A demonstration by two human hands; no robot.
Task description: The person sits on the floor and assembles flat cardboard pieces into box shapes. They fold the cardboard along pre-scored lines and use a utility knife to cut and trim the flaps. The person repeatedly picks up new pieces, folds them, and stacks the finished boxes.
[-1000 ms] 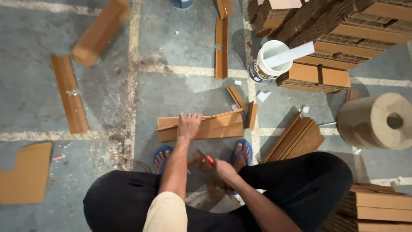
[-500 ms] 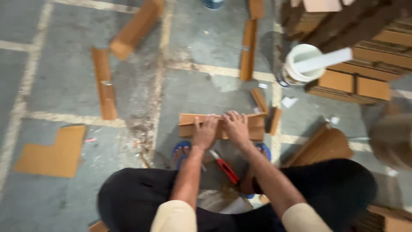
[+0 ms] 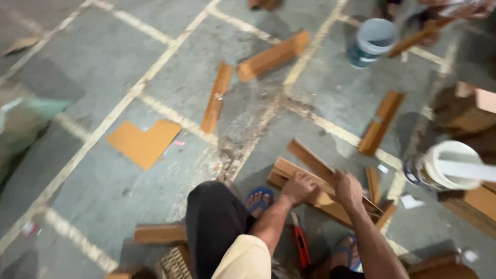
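Concrete floor (image 3: 129, 67) — view swung left, hands (image 3: 299, 187) unmoved

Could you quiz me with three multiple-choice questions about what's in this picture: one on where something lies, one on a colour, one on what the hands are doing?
1. Where does the red-handled tool lie?
A. on the floor between the person's feet
B. inside the white bucket
C. on the L-shaped cardboard sheet

2. What colour are the sandals?
A. yellow
B. blue
C. white

3. What are the two hands doing?
A. hanging free in the air
B. both pressing on the folded cardboard piece
C. lifting the grey bucket

Answers:
1. A: the red-handled tool lies on the floor below the hands, between the feet.
2. B: the sandals show blue straps.
3. B: the left hand and the right hand both rest on the folded cardboard piece in front of the feet.
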